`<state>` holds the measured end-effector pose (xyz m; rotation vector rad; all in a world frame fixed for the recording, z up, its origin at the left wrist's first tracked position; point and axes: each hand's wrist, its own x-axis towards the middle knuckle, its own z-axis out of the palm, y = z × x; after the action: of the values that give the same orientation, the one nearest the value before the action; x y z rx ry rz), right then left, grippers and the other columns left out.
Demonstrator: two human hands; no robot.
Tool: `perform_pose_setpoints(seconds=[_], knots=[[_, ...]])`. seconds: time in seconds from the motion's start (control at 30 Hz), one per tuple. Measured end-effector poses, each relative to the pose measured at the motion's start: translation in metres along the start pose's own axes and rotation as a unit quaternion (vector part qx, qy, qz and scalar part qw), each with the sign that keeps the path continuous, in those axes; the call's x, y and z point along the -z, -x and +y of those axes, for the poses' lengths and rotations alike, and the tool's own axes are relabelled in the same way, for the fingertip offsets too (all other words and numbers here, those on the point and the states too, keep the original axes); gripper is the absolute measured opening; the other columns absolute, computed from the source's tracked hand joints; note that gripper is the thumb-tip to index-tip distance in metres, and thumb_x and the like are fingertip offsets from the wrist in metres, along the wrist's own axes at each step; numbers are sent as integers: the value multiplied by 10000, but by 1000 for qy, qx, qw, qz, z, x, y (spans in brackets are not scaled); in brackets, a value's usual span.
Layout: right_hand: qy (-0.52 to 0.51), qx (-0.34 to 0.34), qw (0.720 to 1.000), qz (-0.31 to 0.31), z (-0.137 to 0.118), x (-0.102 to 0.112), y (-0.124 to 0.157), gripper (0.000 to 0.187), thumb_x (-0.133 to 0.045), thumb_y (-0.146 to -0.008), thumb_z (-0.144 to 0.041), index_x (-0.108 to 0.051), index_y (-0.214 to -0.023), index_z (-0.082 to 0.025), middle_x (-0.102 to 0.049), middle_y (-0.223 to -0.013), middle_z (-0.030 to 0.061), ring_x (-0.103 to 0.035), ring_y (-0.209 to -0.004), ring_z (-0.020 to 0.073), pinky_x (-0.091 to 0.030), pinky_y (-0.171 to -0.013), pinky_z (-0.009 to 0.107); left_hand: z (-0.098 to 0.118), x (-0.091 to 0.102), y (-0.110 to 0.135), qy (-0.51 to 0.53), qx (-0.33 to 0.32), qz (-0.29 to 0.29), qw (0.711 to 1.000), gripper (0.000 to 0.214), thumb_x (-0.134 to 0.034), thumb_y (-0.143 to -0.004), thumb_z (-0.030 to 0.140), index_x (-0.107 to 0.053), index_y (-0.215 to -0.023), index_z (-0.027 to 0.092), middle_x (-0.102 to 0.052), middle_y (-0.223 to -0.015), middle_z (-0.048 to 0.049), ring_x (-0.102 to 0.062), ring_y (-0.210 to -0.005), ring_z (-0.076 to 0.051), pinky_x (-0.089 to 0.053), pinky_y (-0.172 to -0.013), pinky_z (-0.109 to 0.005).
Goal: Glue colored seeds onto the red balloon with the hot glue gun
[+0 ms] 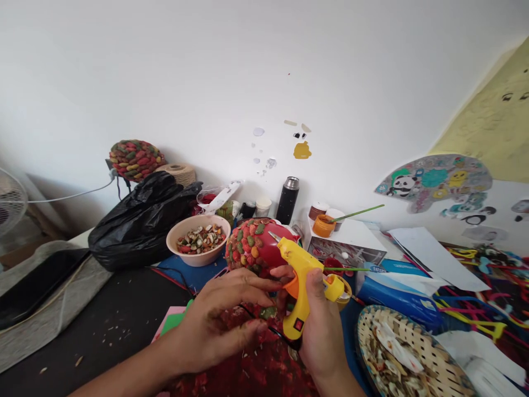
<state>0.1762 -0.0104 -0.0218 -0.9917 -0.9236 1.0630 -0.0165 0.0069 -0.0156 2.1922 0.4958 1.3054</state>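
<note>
My right hand [324,331] is closed round the handle of a yellow hot glue gun [303,284], whose metal nozzle points up and left. An orange trigger [291,286] shows by the fingers, and a black cord runs from the handle's bottom. To its left, my left hand [225,317] has its thumb and fingertips about a small green painted shell [268,312]. Just behind both hands lies a red balloon-like ball [270,248], its left part covered with red, orange and green shells [250,240]. Under the hands is a red-stained work surface [243,364].
A pink bowl [198,258] of shells stands back left, beside a black plastic bag [140,220]. At right are a woven basket [438,353] with shell bits and a blue tissue pack [399,295]. Behind stand a black flask [288,199] and an orange paint pot [324,226].
</note>
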Motion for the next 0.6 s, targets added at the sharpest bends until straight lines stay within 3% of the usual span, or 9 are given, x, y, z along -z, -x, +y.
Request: perform_pose_setpoints(seconds=[0.17, 0.27, 0.33, 0.4, 0.47, 0.53, 0.6], knots=[[21, 17, 999, 36, -5, 0, -2, 788, -669, -875, -940, -878, -881, -180, -723, -734, 69, -643, -614, 194, -531, -521, 272, 8, 2, 2, -30, 22, -72, 997, 215, -841, -971, 248, -798, -1181, 266, -803, -1435, -137, -813, -1190, -282, -603, -1089, -386], [15, -17, 1000, 16, -3, 1, -3, 830, -635, -866, -970, -864, -907, -173, -661, -647, 36, -587, -530, 166, -472, -469, 250, 14, 2, -2, 49, 23, -136, 989, 285, -828, -957, 177, -807, -1220, 283, -865, -1296, -106, -829, -1145, -264, -604, -1071, -354], [5, -30, 1000, -6, 0, 2, -3, 825, -629, -879, -963, -855, -925, -171, -644, -627, 22, -565, -507, 149, -454, -467, 235, 15, 3, -4, 122, 32, -149, 981, 306, -837, -944, 157, -828, -1220, 288, -887, -1190, -99, -834, -1104, -271, -622, -1016, -354], [0, -22, 1000, -7, 3, 3, -3, 801, -640, -893, -943, -849, -936, -171, -656, -648, 25, -567, -518, 146, -462, -480, 233, 9, 5, -5, 172, 87, -82, 978, 187, -862, -945, 217, -872, -1123, 273, -878, -1175, -113, -819, -1083, -278, -625, -964, -353], [-9, -38, 999, -14, 4, 4, -1, 820, -623, -890, -956, -845, -951, -169, -647, -627, 24, -562, -500, 152, -439, -457, 234, -2, 10, -7, 219, 168, 69, 959, 113, -901, -931, 336, -893, -997, 245, -864, -1081, -109, -790, -983, -245, -614, -871, -308], [-17, -45, 999, -24, 3, 4, 1, 803, -621, -904, -944, -837, -950, -172, -631, -620, 17, -548, -493, 148, -419, -456, 234, -13, 15, -11, 286, 227, 230, 902, 266, -967, -850, 453, -885, -943, 217, -805, -871, -62, -705, -768, -170, -570, -709, -238], [-9, -35, 999, -29, 1, 2, 4, 763, -634, -926, -914, -830, -939, -177, -620, -631, 8, -534, -509, 135, -404, -476, 225, -22, 19, -17, 346, 271, 302, 846, 385, -1035, -736, 490, -871, -901, 182, -716, -725, -20, -600, -639, -122, -525, -621, -207]])
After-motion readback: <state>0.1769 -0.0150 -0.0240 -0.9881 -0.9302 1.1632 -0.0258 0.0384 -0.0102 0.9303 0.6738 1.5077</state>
